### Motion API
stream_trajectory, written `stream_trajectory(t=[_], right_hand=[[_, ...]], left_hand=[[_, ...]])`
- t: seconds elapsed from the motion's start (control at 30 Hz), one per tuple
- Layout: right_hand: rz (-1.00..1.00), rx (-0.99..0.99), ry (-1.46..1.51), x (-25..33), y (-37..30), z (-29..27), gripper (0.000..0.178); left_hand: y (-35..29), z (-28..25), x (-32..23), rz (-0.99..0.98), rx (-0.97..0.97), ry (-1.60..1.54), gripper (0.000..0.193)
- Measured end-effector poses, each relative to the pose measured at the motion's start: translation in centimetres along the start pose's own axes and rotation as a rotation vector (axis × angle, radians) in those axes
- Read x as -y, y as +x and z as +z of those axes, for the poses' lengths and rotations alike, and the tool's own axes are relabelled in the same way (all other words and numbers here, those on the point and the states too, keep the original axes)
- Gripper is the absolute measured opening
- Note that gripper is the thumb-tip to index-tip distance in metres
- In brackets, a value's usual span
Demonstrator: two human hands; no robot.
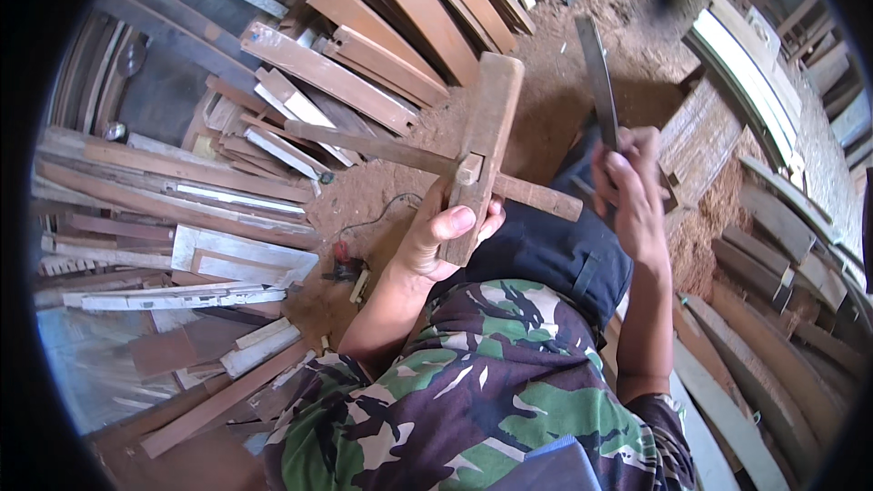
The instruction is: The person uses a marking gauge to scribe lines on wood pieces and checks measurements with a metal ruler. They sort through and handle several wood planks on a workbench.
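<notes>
Both the left hand (441,232) and the right hand (635,189) are grasping something: the left is holding a wooden tool (484,138) by its block (498,86) above the lap (550,259), the right is clenching a metal blade (596,64). The tool is looking light and stiff to me, its block probably offering the surest hold. Farther off, the brown floor (556,45) is looking dusty, and boards (432,14) are lying heaped leftward.

Dusty brown floor (550,59), many planks (423,14)
</notes>
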State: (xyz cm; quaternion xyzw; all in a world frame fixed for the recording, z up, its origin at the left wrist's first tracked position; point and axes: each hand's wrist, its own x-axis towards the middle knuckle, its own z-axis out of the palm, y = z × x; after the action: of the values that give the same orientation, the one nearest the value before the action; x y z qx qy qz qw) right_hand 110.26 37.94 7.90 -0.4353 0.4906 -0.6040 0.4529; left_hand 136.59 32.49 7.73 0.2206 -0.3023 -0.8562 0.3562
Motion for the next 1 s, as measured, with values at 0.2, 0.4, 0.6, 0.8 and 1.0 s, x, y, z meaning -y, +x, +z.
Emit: stream_trajectory(t=[0.2,0.4,0.6,0.8,1.0], right_hand=[[-0.201,0.070,-0.687,6.2,-2.1,-3.1,0.011],[-0.193,0.118,-0.937,9.6,-1.7,-2.5,0.021],[-0.223,0.122,-0.850,8.9,-1.2,-1.9,0.028],[-0.240,0.175,-0.822,8.5,-0.4,-1.8,0.031],[-0.238,0.198,-0.759,8.1,0.0,-1.8,0.031]], left_hand=[[0.7,1.0,-3.0,0.155,-0.029,0.090,0.084],[0.8,1.6,-4.1,0.190,0.050,0.240,0.105],[1.1,3.5,-3.9,0.255,-0.028,0.276,0.114],[0.6,3.7,-3.9,0.271,-0.032,0.250,0.114],[0.4,3.9,-3.8,0.258,-0.017,0.243,0.111]])
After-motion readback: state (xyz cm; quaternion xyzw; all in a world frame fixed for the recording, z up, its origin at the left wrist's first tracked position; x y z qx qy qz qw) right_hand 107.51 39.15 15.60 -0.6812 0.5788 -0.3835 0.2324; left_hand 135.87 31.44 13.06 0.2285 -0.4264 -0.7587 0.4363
